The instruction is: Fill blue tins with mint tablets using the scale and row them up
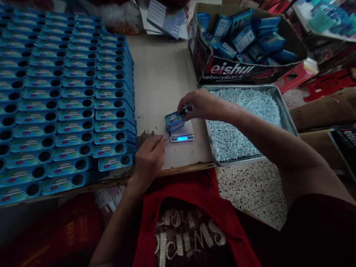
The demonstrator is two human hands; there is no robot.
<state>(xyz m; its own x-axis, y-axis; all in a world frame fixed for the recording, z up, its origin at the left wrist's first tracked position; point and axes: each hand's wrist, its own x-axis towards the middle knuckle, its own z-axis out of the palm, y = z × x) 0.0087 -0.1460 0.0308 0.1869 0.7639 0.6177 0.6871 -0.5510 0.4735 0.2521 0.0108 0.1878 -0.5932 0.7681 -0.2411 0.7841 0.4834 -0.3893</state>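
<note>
A small blue box with a colourful label stands tilted on a white digital scale with a lit blue display. My right hand is at the box's right top corner, its fingers pinched around a few small pale pellets over a dark spot that looks like the box's round opening. Whether those fingers also touch the box is hard to tell. Left of the scale, my left hand rests on the table edge with its fingers loosely stretched, holding nothing. To the right, under my right forearm, a metal tray holds many similar pellets.
Rows of blue boxes with round dark holes cover the left of the table. A black carton full of blue boxes stands behind the tray. Flat printed sheets and a clear plastic bag lie at the back.
</note>
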